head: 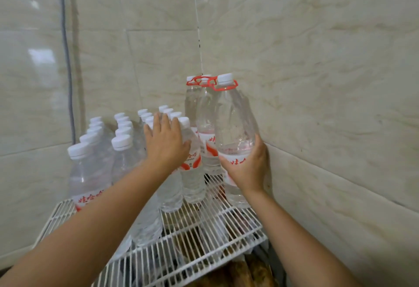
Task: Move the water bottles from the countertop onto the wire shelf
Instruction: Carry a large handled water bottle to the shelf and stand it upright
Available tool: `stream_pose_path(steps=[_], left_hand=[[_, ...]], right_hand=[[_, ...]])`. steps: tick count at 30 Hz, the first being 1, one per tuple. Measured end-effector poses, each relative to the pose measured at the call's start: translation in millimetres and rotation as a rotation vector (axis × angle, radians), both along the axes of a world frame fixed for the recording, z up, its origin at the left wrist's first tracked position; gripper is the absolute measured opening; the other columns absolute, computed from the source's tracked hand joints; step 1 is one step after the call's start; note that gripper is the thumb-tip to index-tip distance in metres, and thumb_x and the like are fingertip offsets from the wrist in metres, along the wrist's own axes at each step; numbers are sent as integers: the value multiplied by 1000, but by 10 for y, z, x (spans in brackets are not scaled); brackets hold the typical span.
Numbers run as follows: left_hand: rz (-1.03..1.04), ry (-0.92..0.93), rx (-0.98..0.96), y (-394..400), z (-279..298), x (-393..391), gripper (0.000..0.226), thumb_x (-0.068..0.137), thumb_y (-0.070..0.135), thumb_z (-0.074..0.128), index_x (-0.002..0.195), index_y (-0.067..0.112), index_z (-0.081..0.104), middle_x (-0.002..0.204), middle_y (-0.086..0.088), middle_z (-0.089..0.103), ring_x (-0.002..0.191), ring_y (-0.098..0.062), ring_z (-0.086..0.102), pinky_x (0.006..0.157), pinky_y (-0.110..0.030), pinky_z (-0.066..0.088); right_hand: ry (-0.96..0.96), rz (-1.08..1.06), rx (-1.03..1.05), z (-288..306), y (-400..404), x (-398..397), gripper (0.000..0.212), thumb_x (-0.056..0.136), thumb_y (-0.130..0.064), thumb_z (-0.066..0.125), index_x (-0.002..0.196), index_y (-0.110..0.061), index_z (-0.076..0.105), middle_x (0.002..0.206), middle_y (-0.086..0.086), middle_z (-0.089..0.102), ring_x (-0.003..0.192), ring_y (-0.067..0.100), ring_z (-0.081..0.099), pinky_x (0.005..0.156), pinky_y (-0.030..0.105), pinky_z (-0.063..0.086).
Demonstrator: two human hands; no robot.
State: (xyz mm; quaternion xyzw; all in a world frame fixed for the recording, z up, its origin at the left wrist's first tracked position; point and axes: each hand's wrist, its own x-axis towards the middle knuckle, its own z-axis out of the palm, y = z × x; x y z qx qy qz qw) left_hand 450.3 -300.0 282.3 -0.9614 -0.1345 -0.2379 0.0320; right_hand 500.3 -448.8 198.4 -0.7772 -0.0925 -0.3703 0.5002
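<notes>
**Bottles crowd the wire shelf in a tiled corner**

Pale marble-look wall tiles meet in a corner, and a white wire shelf is pushed into that corner. Everything below is placed relative to the shelf.

Rows of small water bottles with white caps stand on the shelf's left and middle, filling it back to the wall. At the shelf's far right corner stand two tall bottles with red carry handles at the neck, close together against the wall.

The right hand wraps its fingers and thumb round the label band of a third tall bottle, which is upright at the shelf's right edge, just in front of the other two and beside the right wall; whether its base touches the wires cannot be told.

The left hand reaches over the middle of the shelf, fingers straight and spread, palm laid against the upper parts of the small bottles there, thumb touching the small bottle nearest the tall ones.

Brown objects show through the wires below the shelf, too blurred to identify.
</notes>
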Motion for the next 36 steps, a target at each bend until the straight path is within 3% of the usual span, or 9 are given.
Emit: stream_pose_path(steps=[4,8,11,16,19,22,26,31,36], left_hand=[[24,1,37,-9,-76,55,71,94,45,35,147,10,2,156,-13,-2,144,-30,-12,115,-50,-2],[45,-23,86,-27,-124,110,73,94,47,34,147,8,2,156,-15,3,143,-35,-9,115,-49,-5],[24,-45,107,-20,-140,121,73,94,47,33,146,6,3,155,-19,5,142,-38,-7,116,-48,-4],[10,-40,170,54,-165,94,76,93,54,28,147,10,-3,154,-23,0,142,-40,-6,116,-48,0],[-3,-16,205,69,-197,118,77,91,61,22,146,20,-14,152,-27,-10,140,-43,-11,115,-50,-3],[20,-2,234,69,-224,155,77,90,62,17,143,20,-20,150,-29,-14,140,-44,-14,114,-50,-4],[28,9,249,71,-231,179,77,91,62,14,141,19,-24,149,-31,-15,139,-45,-13,114,-51,-4],[19,-1,228,93,-230,172,76,91,62,15,128,18,-34,149,-31,-17,139,-45,-15,114,-51,-5],[17,10,220,80,-221,154,75,92,60,15,129,17,-34,147,-34,-17,138,-46,-15,113,-51,-7]], right_hand=[[14,-41,60,-43,184,183,99,57,-34,85,134,2,35,134,19,45,125,32,42,104,33,32],[3,-158,41,-60,320,277,101,46,-40,89,123,9,45,116,28,57,105,43,57,92,45,45],[-22,-266,-47,-62,360,312,107,42,-52,86,121,2,37,109,26,61,96,40,62,87,38,48],[100,-240,-179,-73,324,218,101,65,-47,76,139,2,28,139,23,40,128,35,40,107,37,33],[142,-324,-308,-134,337,99,104,44,-48,85,123,5,43,112,24,61,99,35,63,81,37,53],[226,-359,-356,-167,395,79,115,34,-47,88,125,8,42,104,25,63,85,35,66,66,32,55],[285,-233,-377,-104,336,129,107,74,-42,71,144,3,4,143,21,28,127,31,36,100,30,37],[259,-195,-387,-91,398,165,104,82,-44,62,144,2,-7,145,18,20,130,27,28,101,26,32],[286,-311,-512,-18,452,176,120,46,-53,85,131,14,33,112,26,56,93,31,61,70,25,53]])
